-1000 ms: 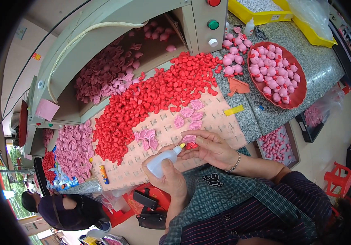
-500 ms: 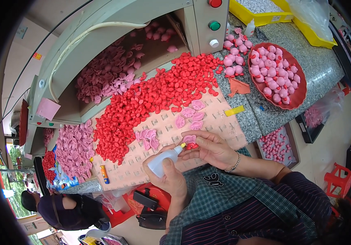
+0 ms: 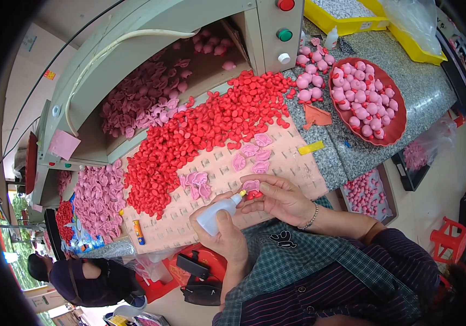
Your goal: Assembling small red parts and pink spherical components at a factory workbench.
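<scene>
**Squeeze bottle and pink piece held close together in two hands**

At far left a co-worker appears tipped sideways, hands not discernible from this side of the room. Next comes a heap of pink shells, then the arched machine, in whose shaded opening the contents overlap too thickly to separate. An orange tube rests on the pink sheet, which covers part of the surface; farther back spreads a pile of red parts. The left hand has its fingers wrapped around the bottle, whose yellow tip stands at the piece's left edge, above the sheet's near side; whether they touch cannot be told. Five loose shells lie just beyond, placed as half a second ago. The right hand pinches the piece in a narrow grip, partly covering it; a red portion shows below. Relative to the preceding frame, hands, bottle and piece show no discernible shift. Farther right, a yellow tray is cut off above, and the red bowl of pink balls is likewise unchanged.
</scene>
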### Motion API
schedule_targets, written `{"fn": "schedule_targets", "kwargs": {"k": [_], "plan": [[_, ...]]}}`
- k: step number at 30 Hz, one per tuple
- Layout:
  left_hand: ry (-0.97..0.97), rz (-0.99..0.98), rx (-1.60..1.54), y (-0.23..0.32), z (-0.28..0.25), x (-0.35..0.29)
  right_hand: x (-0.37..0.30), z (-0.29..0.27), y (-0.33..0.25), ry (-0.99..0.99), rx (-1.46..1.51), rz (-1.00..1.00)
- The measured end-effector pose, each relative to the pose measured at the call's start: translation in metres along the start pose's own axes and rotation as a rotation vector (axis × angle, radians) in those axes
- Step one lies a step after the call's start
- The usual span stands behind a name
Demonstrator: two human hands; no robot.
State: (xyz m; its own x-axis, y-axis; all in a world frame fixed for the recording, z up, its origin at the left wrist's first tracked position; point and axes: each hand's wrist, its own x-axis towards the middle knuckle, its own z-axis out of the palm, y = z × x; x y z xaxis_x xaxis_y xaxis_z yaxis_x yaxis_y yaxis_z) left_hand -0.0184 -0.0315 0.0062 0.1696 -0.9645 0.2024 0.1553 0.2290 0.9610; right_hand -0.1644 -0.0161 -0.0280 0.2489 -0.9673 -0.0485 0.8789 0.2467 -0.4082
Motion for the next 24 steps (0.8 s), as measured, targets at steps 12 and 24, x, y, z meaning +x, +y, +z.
{"fn": "schedule_targets", "kwargs": {"k": [12,24], "plan": [[-0.012,0.019,0.031,0.0019,-0.0006,0.0005,0.0013,-0.0002,0.0029,-0.008,-0.001,0.007],[0.0,0.021,0.037,0.0025,-0.0033,0.0012,0.0021,-0.0002,0.0077,-0.008,0.037,0.003]]}}
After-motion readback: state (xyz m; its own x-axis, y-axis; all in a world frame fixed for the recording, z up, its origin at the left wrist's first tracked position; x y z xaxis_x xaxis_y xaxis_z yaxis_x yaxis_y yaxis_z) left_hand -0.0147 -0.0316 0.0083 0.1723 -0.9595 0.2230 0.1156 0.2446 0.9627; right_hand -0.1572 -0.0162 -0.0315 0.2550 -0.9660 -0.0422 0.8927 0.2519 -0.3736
